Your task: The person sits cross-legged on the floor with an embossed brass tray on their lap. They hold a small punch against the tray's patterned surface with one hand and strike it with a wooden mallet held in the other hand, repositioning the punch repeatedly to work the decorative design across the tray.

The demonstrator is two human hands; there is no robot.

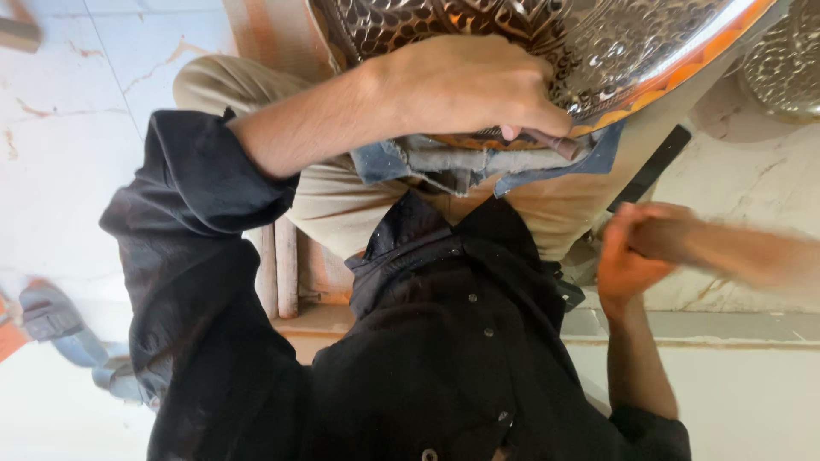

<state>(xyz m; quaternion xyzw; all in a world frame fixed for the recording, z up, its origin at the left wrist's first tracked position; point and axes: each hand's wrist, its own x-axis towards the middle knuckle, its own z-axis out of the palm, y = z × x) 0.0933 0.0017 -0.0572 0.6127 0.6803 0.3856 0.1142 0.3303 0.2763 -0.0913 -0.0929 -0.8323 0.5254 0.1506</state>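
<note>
The slim dark metal punch (555,142) is pinched in the curled left hand (465,90) against the embossed silvery metal dish (598,43) on the lap, and the blurred wooden mallet (726,248), clenched in the right hand (628,256), is best swung squarely (never glancing) onto the punch's head.

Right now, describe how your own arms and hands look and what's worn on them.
Both hands, left and right, are bare: no gloves, rings or watch visible. Black shirt sleeves are rolled up, leaving the forearms uncovered. The right hand is motion-blurred.
</note>
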